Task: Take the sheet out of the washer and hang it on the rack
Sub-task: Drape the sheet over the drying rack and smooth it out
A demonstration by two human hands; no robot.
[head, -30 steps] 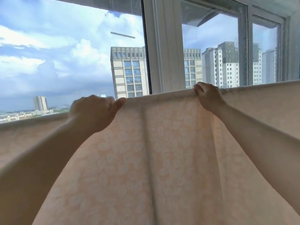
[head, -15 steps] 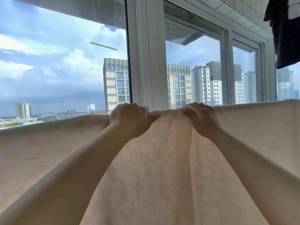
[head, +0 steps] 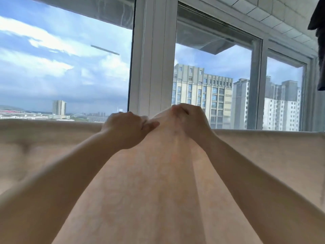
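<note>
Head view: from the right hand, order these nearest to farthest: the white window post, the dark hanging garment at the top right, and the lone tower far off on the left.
1. White window post, just up-left of the right hand.
2. Dark hanging garment, at the upper right edge, indoors.
3. Lone tower, far left, outside on the horizon.

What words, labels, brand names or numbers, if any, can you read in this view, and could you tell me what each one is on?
None can be read.
The sheet, gripped at its top edge by the left hand and the right hand, shows only a faint pale pattern, no label or tag.
The window frame carries no marking.
The buildings outside show windows only; any sign on them is too small to tell.
</note>
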